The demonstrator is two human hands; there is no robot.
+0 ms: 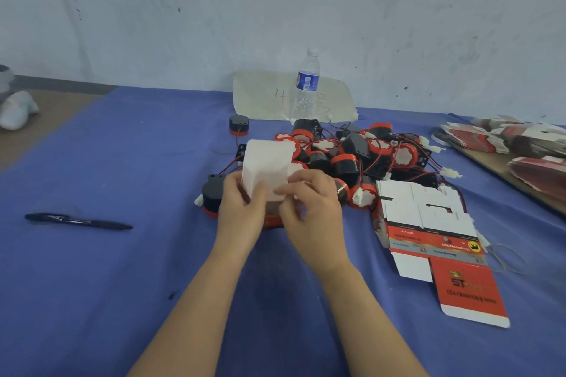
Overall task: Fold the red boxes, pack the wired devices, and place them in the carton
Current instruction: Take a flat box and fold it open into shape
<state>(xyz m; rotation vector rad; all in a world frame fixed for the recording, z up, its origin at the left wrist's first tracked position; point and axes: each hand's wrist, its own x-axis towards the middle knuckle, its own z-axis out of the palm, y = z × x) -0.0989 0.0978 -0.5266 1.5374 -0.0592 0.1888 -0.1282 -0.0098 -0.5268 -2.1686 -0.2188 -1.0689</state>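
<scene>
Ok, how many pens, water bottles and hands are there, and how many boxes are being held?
Pen: 1
Water bottle: 1
Hands: 2, left hand and right hand
Held box: 1
Total: 5

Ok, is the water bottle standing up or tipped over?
Upright: the water bottle stands on its base behind the pile of devices, cap on top.

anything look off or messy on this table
Nothing damaged or spilled. The wired devices lie in a tangled heap, leads crossing; a lone device sits apart at its back left. A black pen lies loose far left.
</scene>
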